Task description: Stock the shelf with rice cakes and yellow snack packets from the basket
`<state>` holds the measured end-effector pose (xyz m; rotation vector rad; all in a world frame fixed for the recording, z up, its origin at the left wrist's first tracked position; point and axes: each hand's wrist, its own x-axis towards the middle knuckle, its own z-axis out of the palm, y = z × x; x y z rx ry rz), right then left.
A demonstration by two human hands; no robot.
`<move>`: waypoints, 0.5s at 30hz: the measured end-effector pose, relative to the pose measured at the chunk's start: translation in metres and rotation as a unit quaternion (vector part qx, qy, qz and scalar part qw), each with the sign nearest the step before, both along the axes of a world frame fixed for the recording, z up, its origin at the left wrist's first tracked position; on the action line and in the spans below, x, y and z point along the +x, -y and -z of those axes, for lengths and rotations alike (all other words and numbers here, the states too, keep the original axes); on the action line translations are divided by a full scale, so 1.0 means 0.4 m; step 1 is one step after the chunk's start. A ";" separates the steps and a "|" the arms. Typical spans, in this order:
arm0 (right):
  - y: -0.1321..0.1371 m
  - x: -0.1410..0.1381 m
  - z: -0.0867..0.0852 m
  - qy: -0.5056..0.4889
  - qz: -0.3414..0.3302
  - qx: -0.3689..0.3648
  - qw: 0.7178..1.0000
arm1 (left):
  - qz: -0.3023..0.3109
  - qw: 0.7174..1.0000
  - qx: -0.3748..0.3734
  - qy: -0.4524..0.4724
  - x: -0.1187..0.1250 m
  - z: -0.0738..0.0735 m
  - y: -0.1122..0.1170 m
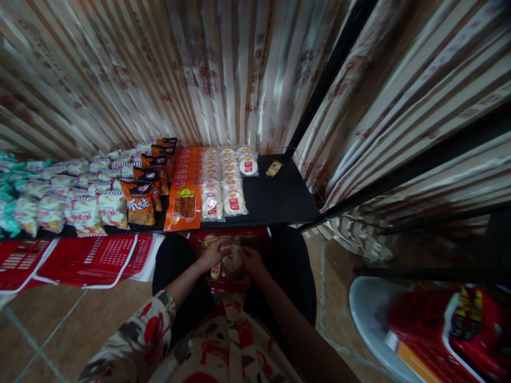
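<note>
Between my knees, below the shelf's front edge, my left hand (212, 253) and my right hand (254, 263) grip a clear plastic packet (232, 261) from both sides. Something round and pale shows through its film; the light is too dim to read any label. Under it a red basket (217, 287) holds a few other wrapped pieces, partly hidden by my hands. Closest to my hands on the black shelf (275, 199) lie rows of round white cakes in clear wrappers (233, 201) and a flat orange snack packet (183, 205).
Left along the shelf stand orange-black snack bags (140, 205), white bags (85, 213) and green bags (8, 210). One small yellow packet (274, 168) lies near the black post (315, 85). Red baskets (91, 258) sit below left; a grey stool-like surface (371, 314) bears red items at right.
</note>
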<state>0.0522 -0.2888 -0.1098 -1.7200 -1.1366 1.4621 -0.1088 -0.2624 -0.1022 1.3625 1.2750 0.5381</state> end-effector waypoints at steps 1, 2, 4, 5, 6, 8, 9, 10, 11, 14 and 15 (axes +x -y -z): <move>0.001 0.003 -0.005 -0.013 0.008 -0.005 1.000 | -0.007 1.000 -0.005 0.005 0.004 -0.010 0.000; 0.002 0.006 -0.012 -0.027 0.016 -0.008 0.999 | -0.014 1.000 -0.011 0.010 0.006 -0.018 0.001; 0.004 0.012 -0.030 -0.053 0.026 -0.009 0.998 | -0.028 0.999 -0.021 0.024 0.010 -0.030 0.004; 0.006 0.015 -0.040 -0.063 0.030 -0.011 0.997 | -0.037 0.999 -0.024 0.032 0.011 -0.034 0.007; 0.007 0.017 -0.051 -0.072 0.033 -0.013 0.997 | -0.047 0.998 -0.027 0.041 0.011 -0.036 0.010; 0.008 0.023 -0.076 -0.092 0.035 -0.017 0.995 | -0.069 0.995 -0.033 0.061 0.012 -0.041 0.016; 0.008 0.026 -0.089 -0.103 0.037 -0.018 0.994 | -0.077 0.993 -0.038 0.076 0.013 -0.045 0.019; 0.007 0.029 -0.102 -0.115 0.037 -0.017 0.992 | -0.083 0.991 -0.046 0.096 0.013 -0.050 0.022; 0.006 0.033 -0.115 -0.127 0.037 -0.014 0.991 | -0.088 0.988 -0.056 0.117 0.014 -0.056 0.025; -0.003 0.046 -0.154 -0.149 0.033 -0.001 0.988 | -0.107 0.978 -0.073 0.166 0.021 -0.083 0.033; -0.006 0.051 -0.167 -0.148 0.029 0.008 0.989 | -0.115 0.975 -0.076 0.175 0.024 -0.093 0.035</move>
